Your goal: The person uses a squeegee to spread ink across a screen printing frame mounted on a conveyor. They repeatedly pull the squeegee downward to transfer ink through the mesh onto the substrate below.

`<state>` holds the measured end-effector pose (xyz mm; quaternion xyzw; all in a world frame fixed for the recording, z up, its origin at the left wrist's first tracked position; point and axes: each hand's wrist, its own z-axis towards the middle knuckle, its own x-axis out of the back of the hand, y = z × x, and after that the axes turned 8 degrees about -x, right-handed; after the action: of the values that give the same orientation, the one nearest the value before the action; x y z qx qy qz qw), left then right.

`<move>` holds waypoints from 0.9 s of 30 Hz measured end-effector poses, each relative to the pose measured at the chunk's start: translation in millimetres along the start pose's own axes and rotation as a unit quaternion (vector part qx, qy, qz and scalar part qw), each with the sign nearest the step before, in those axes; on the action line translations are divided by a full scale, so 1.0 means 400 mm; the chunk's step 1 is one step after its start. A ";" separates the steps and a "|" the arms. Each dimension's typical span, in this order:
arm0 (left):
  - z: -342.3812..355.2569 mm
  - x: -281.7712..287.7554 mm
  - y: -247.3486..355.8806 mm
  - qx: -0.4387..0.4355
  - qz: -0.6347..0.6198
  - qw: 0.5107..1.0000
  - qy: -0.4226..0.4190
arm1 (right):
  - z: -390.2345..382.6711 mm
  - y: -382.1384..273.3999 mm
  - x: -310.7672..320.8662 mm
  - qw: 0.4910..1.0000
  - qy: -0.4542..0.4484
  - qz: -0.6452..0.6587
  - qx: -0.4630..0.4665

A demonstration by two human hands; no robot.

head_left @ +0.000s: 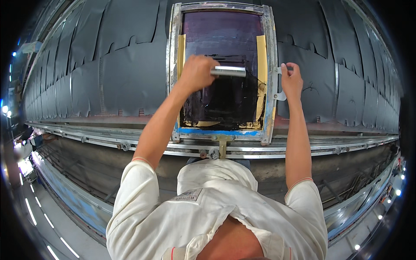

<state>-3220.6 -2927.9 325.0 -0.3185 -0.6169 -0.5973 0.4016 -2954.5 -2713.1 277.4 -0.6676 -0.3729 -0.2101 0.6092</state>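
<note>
A screen printing frame [271,52] with a metal border lies in front of me. Its dark mesh [221,32] carries wet black ink [225,102] over the near half, and tan tape [261,56] runs along both inner sides. My left hand [198,73] is closed around the left end of a metal-edged squeegee [232,71], held crosswise over the ink; the part inside my fist is hidden. At the frame's right side, my right hand [292,80] is closed on a pale metal handle [281,95], thumb and fingers near its upper end.
Dark grey cut fabric pieces [125,82] cover the long table on both sides of the frame. A metal rail [177,149] follows the table's near edge, with a bracket [222,147] below the frame. Blue tape [216,132] marks the frame's near end.
</note>
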 end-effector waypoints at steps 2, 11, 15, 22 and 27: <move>0.070 0.033 -0.037 0.001 0.017 1.000 0.007 | 0.011 -0.006 -0.015 0.993 -0.090 0.015 -0.068; -0.239 -0.118 0.176 -0.041 0.034 0.987 0.149 | 0.016 -0.041 0.039 0.994 -0.055 0.090 -0.041; -0.361 -0.117 0.242 -0.026 0.023 0.978 0.208 | -0.025 -0.122 0.061 0.986 -0.082 0.129 -0.061; -0.308 -0.030 0.223 -0.028 0.072 0.989 0.125 | -0.039 -0.019 -0.028 0.977 -0.020 0.200 0.076; -0.299 -0.023 0.251 0.028 0.111 0.990 0.087 | -0.066 -0.080 0.016 0.968 0.001 0.233 0.089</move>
<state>-3114.9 -3037.3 361.0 -0.3203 -0.5567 -0.5573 0.5262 -2969.9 -2738.0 307.6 -0.6789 -0.2237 -0.0290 0.6987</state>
